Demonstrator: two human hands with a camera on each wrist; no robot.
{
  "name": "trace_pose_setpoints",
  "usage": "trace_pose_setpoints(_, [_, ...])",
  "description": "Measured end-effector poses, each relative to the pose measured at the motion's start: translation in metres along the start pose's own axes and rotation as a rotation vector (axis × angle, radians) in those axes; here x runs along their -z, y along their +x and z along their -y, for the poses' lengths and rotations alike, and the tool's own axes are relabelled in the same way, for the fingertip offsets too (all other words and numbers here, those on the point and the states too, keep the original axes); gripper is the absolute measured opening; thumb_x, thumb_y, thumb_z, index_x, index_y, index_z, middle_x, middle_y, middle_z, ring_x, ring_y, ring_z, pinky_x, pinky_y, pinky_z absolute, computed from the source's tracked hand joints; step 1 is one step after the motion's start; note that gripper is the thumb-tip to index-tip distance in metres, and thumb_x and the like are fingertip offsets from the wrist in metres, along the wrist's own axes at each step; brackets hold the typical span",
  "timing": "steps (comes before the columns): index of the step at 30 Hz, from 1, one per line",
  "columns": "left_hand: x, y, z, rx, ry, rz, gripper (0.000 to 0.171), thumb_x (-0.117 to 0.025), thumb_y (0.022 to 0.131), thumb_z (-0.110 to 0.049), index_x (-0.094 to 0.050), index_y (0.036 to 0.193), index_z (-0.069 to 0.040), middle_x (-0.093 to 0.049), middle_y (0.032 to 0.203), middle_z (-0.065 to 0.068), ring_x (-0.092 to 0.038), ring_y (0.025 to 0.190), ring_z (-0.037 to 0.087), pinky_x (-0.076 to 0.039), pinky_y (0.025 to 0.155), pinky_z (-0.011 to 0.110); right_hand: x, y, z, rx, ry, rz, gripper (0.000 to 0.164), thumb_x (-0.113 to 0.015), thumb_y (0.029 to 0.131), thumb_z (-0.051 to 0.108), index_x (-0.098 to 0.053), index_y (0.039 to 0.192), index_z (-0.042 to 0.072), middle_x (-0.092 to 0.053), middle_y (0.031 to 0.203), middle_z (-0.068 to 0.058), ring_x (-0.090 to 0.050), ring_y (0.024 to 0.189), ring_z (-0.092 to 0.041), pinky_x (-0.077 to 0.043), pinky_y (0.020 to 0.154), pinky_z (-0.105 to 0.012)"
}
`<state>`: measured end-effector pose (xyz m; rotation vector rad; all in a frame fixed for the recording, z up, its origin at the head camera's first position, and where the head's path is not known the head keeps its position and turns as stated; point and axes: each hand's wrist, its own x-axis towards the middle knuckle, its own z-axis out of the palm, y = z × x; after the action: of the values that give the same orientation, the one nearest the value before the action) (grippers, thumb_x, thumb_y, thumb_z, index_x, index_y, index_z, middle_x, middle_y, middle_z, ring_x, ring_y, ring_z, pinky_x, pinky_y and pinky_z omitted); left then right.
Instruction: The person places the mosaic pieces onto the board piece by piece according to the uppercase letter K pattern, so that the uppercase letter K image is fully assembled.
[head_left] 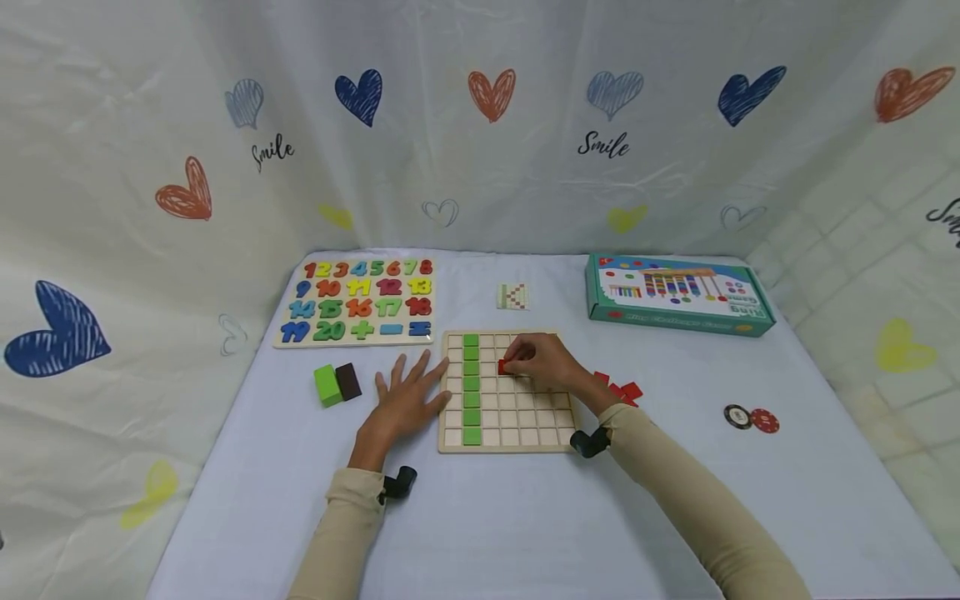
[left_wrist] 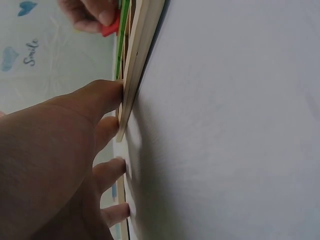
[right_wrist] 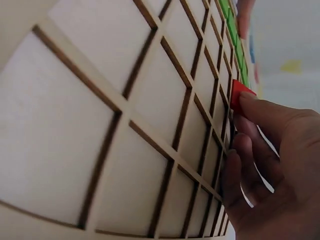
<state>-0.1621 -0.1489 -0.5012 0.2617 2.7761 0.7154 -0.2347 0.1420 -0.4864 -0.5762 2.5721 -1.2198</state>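
A wooden grid board (head_left: 509, 437) lies on the white cloth, with a column of green square tiles (head_left: 471, 383) in its second column from the left. My right hand (head_left: 546, 362) pinches a red square tile (head_left: 502, 367) between thumb and fingers over the upper middle cells. In the right wrist view the red tile (right_wrist: 239, 94) is tilted against the grid; whether it sits in a cell I cannot tell. Spread out on the cloth, my left hand (head_left: 405, 406) touches the board's left edge with thumb and index finger. Several loose red tiles (head_left: 621, 390) lie right of the board, partly behind the right wrist.
A number puzzle board (head_left: 355, 298) stands back left, with a green block (head_left: 327, 386) and a dark block (head_left: 348, 382) in front. Behind the grid lies a small pattern card (head_left: 513, 296). A teal game box (head_left: 678, 293) and two round chips (head_left: 764, 420) are on the right.
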Motion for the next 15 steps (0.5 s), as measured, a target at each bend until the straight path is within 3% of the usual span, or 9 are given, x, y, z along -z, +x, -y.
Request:
trace_pose_setpoints(6, [0.0023,0.0012,-0.0017,-0.005,-0.008,-0.014,0.067,-0.061,0.107,-0.045,-0.035,0.168,-0.031,-0.015,0.179,0.005,0.007,0.164,0.043,0.008,0.120,0.080,-0.0053,-0.0018,0.0011,0.017,-0.092,-0.039,0.016,-0.082,0.095,0.019,-0.082,0.109,0.010,-0.074,0.103,-0.001,-0.064,0.091,-0.017,-0.054,0.080,-0.031])
trace_pose_setpoints(15, [0.0013,0.0004,-0.0005,0.005,-0.019,-0.002,0.068,-0.061,0.107,-0.045,-0.034,0.168,-0.031,-0.015,0.179,0.006,0.007,0.164,0.043,0.008,0.120,0.080,-0.0089,-0.0061,0.0002,0.033,-0.137,-0.057,0.024,-0.085,0.093,0.016,-0.078,0.115,0.008,-0.073,0.096,-0.001,-0.064,0.088,-0.016,-0.055,0.079,-0.029])
